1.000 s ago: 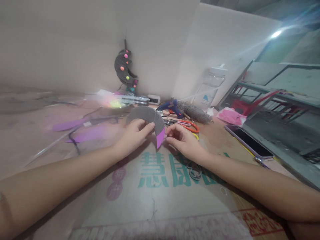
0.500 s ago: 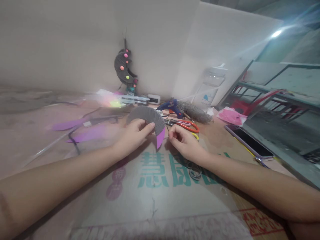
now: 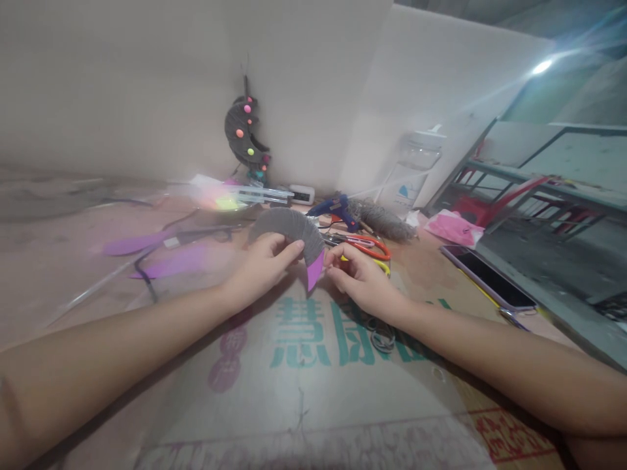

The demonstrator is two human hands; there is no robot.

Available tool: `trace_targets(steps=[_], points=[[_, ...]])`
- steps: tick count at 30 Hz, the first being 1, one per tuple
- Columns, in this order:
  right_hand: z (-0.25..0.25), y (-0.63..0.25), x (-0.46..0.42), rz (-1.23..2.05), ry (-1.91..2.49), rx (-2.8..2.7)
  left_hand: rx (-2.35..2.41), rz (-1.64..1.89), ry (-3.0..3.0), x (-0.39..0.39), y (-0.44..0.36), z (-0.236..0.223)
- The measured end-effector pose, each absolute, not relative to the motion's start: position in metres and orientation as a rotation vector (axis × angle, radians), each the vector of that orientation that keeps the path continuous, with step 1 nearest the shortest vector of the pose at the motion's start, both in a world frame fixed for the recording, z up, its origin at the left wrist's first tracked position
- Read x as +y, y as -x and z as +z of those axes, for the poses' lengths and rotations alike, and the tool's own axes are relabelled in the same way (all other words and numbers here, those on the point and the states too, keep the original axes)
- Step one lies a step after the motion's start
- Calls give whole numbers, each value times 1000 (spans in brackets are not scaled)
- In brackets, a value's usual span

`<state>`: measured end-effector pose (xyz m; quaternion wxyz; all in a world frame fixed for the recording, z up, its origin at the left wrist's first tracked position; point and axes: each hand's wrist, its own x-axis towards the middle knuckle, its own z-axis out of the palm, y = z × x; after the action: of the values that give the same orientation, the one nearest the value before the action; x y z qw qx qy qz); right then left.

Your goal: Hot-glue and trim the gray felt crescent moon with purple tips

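My left hand (image 3: 269, 264) is closed on a crescent (image 3: 289, 225) wrapped in grey yarn, thumb on the front face and fingers behind. The crescent's lower right tip (image 3: 315, 271) is bare purple. Close to that tip, on its right, my right hand (image 3: 355, 274) is closed in a pinch on the grey yarn; the strand between the fingertips is hardly visible. Below the right wrist lies a loose coil of grey yarn (image 3: 382, 338) on the printed cardboard (image 3: 235, 424).
Behind the hands lie orange-handled scissors (image 3: 372, 247), a blue glue gun (image 3: 337, 210) and a bundle of grey yarn (image 3: 386, 222). A finished-looking crescent with coloured dots (image 3: 240, 134) leans on the wall. Purple pieces (image 3: 137, 243) are at left, a phone (image 3: 490, 277) at right.
My right hand has moved slightly left, up to the purple tip. The left hand and the crescent have stayed in place.
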<state>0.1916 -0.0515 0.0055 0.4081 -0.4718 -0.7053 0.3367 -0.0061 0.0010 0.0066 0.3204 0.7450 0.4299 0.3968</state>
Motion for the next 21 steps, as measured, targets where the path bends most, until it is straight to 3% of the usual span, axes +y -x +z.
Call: trace_targets(steps=[9, 21], points=[[6, -194, -49, 609, 1238, -1877, 1129, 1094, -1927, 0, 6, 7], [9, -193, -52, 706, 1278, -1866, 1120, 1066, -1976, -4, 7, 9]])
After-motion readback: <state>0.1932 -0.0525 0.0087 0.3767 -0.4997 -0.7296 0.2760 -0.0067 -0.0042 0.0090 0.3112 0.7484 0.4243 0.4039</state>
